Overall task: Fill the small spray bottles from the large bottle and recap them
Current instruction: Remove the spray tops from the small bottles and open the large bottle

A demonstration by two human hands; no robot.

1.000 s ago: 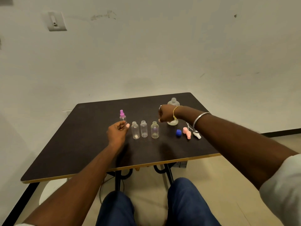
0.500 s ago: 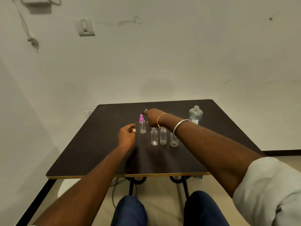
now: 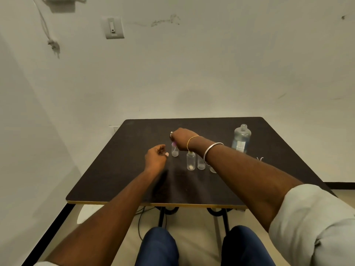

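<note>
Capped bottle (image 3: pixel 174 152) stands upright on the table (image 3: pixel 115 169), well to the left of the large bottle (image 3: pixel 241 138) and slightly nearer the person than it. Its pink cap (image 3: pixel 174 144) peeks out just under the right hand (image 3: pixel 182 138), whose fingers curl down over the cap and grip it from above. The forearm reaches across in front of the large bottle, with a thin gold band and a silver bangle (image 3: pixel 211 150) at the wrist.

Three open bottles (image 3: pixel 191 161) stand in a row between the capped bottle and the large bottle, closer to the person. The one nearest the large bottle is mostly hidden behind the right forearm.

Farther left of the large bottle than the capped bottle, the left hand (image 3: pixel 156 157) hovers just beside that bottle without touching it. Its fingers are loosely curled and hold nothing.

The large bottle is upright, uncapped and partly filled with clear liquid. A small white piece (image 3: pixel 259 159), too small to identify, lies on the table just right of the large bottle and nearer the person.
</note>
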